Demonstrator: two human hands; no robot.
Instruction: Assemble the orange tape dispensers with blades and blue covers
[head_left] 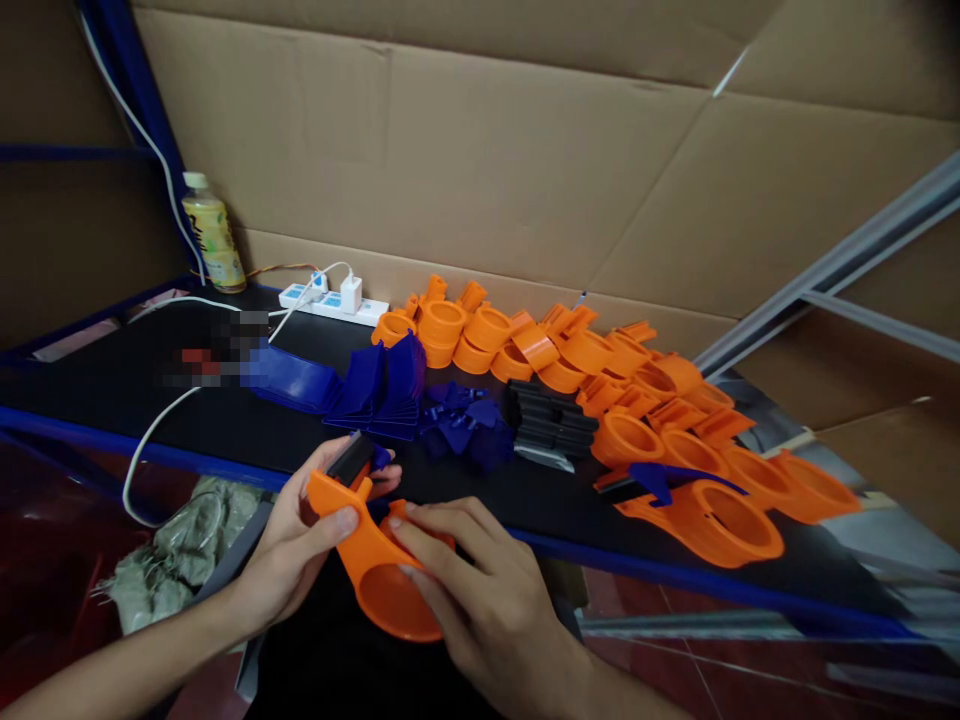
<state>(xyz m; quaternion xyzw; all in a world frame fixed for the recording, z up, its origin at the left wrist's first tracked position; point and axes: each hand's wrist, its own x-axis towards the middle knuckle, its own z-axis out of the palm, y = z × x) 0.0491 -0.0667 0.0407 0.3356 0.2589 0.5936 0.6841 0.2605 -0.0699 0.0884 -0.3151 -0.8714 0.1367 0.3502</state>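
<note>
In the head view, an orange plastic ring part with a handle is held in front of my body, its ring end low and toward me. My left hand grips the handle end, thumb pressed on the orange face. A black sleeve-like piece lies along that end, with a small blue piece beside it. My right hand is closed on the ring's far side, fingertips on its upper edge. What lies under those fingertips is partly hidden.
Orange ring parts crowd the black table. Near its front are blue flat sheets, small blue pieces and black tubes. A power strip and bottle stand behind. A white cable hangs over the edge.
</note>
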